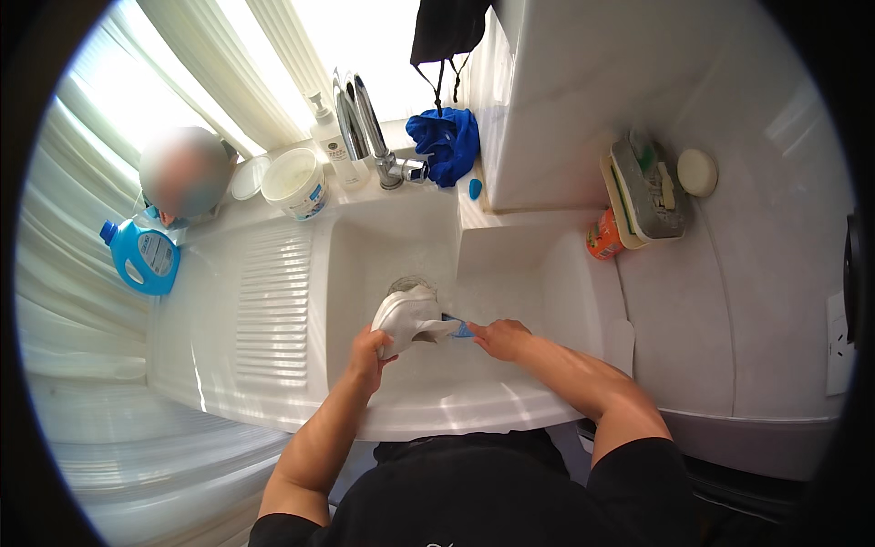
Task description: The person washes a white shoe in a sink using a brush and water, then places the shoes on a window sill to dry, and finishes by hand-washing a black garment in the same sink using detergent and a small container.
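A white shoe is held over the sink basin, with its light flap or tongue spread toward the right. My left hand grips the shoe at its left end, fingers wrapped around it. From the other side, my right hand is closed on the blue handle of a brush. The brush's head meets the shoe's opening, where the flap partly hides it. Behind the shoe, a round drain shows in the basin floor.
Left of the basin lies a ridged washboard, with a blue detergent jug beyond. A white tub, pump bottle, chrome faucet and blue cloth line the back. A grey tray and orange container stand right.
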Motion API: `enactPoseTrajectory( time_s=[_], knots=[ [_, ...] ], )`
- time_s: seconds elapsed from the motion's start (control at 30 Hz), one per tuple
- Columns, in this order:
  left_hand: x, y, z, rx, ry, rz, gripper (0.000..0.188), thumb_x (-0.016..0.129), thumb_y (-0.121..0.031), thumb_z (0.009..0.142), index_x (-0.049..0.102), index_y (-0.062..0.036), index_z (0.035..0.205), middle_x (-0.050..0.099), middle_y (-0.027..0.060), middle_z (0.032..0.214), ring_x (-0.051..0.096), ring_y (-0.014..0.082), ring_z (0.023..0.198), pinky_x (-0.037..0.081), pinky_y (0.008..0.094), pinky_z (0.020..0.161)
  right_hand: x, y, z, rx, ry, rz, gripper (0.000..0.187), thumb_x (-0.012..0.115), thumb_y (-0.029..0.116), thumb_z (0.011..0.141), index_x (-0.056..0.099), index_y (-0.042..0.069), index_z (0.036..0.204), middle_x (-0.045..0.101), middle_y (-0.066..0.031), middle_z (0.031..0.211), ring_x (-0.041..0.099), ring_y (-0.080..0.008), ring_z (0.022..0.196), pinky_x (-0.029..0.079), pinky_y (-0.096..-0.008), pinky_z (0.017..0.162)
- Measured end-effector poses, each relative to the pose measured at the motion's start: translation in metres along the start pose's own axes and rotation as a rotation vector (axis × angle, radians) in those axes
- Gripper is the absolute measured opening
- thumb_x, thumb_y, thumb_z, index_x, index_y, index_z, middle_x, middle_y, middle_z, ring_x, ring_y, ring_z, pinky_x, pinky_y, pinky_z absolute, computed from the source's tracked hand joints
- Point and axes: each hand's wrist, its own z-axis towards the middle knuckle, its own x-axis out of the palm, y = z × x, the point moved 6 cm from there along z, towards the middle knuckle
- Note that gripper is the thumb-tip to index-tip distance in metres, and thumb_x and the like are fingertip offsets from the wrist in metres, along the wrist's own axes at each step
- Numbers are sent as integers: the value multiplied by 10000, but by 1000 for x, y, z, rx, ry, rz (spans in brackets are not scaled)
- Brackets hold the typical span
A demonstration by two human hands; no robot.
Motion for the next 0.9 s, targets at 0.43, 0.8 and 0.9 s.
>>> enactPoseTrajectory(
  time_s=[0.43,0.8,0.9],
  knots=[
    [-42,9,5,-418,62,-769,644,524,-346,645,432,-25,1196,498,178,1025,480,295,837,471,373,667,-6,-2,-9,534,-12,1197,326,482,329,926,622,71,1067,473,-51,570,442,-161,404,376,-332,383],
    [-80,10,53,-109,-260,1003,562,552,-284,780,429,22,1235,556,243,1105,597,357,866,502,454,762,-41,-25,-57,492,-55,982,356,446,318,936,595,3,1010,417,-45,509,424,-166,368,362,-335,354],
    [-10,-31,36,667,-200,1395,445,603,-289,795,534,13,1114,587,220,1050,589,341,899,481,438,796,-26,-57,-56,581,-126,771,366,427,311,940,588,17,1086,455,-71,530,470,-192,408,384,-351,381]
  ],
)
